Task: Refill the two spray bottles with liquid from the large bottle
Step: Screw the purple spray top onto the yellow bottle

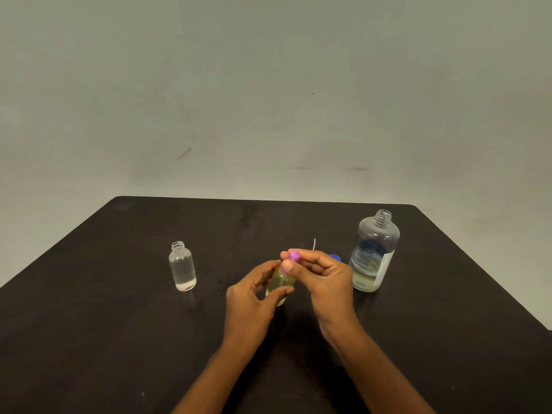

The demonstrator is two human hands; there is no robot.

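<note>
Nearest the camera, two bare forearms reach up over the dark table (119,339) and meet at a small spray bottle (280,283), which serves here as the landmark. This bottle is clear plastic with a yellowish-green tint to its contents, and it is tilted slightly, its base toward the camera and its top leaning away. The left hand (254,297) wraps the body of the bottle, thumb on the near side and fingers curled around the far side, so most of the lower half is hidden. The right hand (322,279) pinches the purple cap (294,256) at the top of the bottle, thumb and fingertips closed narrowly around it; whether the cap is fully seated cannot be told.

Well to the left of the held bottle stands a second small bottle (182,267), upright, clear, uncapped with its threaded neck showing, and filled most of the way with colourless liquid.

Just beyond the right hand, a blue cap (336,258) peeks out, mostly hidden, and a thin pale tube (314,244) sticks up behind the fingers.

To the right of the held bottle, and a little farther back, stands the large bottle (373,252), upright and open, its threaded neck bare. It is clear with a white and blue label, and only a low layer of pale liquid remains at its bottom.

Behind the table rises a plain greyish wall (268,85).
</note>
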